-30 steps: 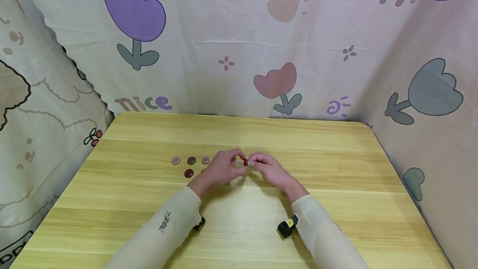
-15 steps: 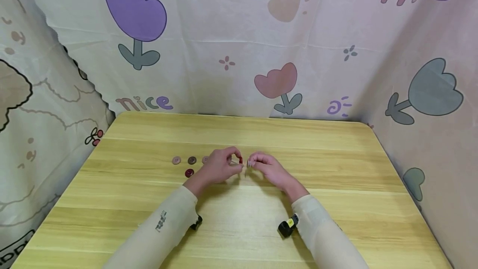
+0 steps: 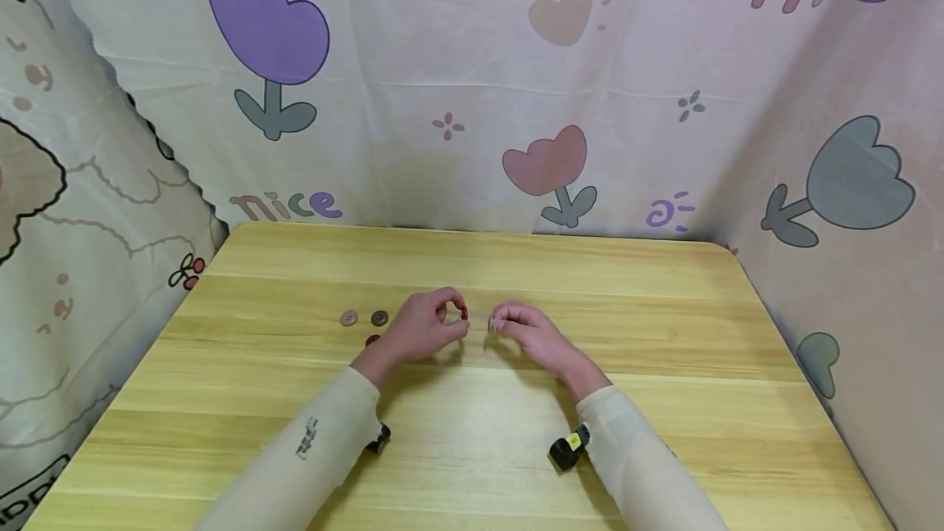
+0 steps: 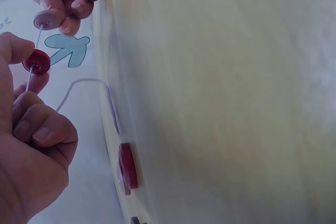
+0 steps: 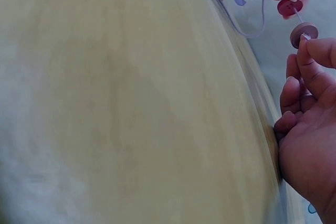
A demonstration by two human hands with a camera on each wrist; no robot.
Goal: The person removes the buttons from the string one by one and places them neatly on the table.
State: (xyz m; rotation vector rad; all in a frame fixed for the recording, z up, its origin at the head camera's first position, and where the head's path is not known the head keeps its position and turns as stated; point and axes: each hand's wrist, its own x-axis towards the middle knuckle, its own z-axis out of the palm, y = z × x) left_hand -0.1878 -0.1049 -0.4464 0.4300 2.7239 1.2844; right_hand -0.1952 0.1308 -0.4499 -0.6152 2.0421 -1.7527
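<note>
In the head view my left hand pinches a red button between thumb and finger. A pale string passes through this button, runs on to a pinkish-brown button and is taut between the two. My right hand pinches the white end of the string right against the pinkish-brown button, which sits at its fingertips. In the left wrist view the rest of the string hangs in a loose loop beyond the left hand's curled lower fingers. The two hands face each other, a small gap apart, over the table.
On the wooden table, left of the hands, lie a pinkish button, a dark brown button and a dark red button partly behind the left wrist. A printed cloth hangs behind the table.
My left hand has moved left with the red button, drawing it along the string away from the pinkish-brown button. The right hand has stayed nearly still. The left forearm now covers more of the lying buttons.
</note>
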